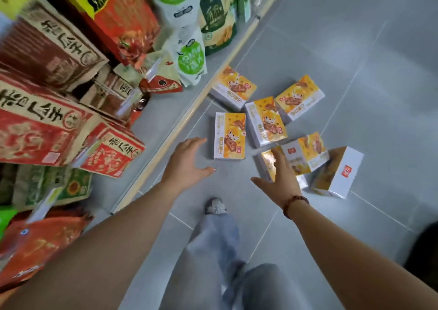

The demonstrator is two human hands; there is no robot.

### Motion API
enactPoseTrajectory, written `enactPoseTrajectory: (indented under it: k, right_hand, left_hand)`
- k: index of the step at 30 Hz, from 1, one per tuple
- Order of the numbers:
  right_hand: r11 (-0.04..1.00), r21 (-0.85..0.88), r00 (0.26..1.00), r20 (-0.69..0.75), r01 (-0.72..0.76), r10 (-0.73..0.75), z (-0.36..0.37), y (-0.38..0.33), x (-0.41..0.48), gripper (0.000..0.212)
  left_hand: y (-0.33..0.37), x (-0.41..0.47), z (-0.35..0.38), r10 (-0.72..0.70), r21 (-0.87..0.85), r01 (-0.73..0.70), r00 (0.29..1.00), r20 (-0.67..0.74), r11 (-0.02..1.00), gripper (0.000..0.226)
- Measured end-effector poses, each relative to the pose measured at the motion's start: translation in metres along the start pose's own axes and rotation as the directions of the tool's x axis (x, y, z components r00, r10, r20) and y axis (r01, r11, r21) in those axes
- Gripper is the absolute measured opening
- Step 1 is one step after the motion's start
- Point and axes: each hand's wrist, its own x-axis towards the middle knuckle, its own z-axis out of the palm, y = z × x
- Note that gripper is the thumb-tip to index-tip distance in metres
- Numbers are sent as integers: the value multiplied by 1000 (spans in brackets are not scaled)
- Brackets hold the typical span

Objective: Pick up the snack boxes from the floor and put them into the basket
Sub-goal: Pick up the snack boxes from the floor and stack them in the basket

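Head view: left hand point(187, 160) and right hand point(282, 179) are spread wide, empty; one snack box point(266, 165) is partly hidden by the right.

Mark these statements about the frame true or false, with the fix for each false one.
1. The left hand and the right hand are both open and hold nothing. True.
2. A basket stands among the boxes. False: none is in view.
3. A beaded bracelet sits on the right wrist. True.
4. The snack boxes are stacked neatly on the shelf. False: they lie scattered on the grey tiled floor beside the shelf, and at least one rests partly on another.
5. The left hand is pressing down on a box. False: it is spread above bare floor, short of the nearest box.
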Motion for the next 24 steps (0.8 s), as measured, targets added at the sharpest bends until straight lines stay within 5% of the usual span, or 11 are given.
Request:
enactPoseTrajectory:
  k: [19, 24]
  right_hand:
    - [981, 35, 949, 262, -189, 174, 88, 70, 204, 92]
    - [971, 47, 939, 269, -234, 213, 137, 89, 253, 93]
  left_hand:
    - [-61, 237, 113, -43, 189, 0, 974, 222, 982, 88]
    - [-88, 303, 157, 5, 245, -95, 939, 344, 965, 90]
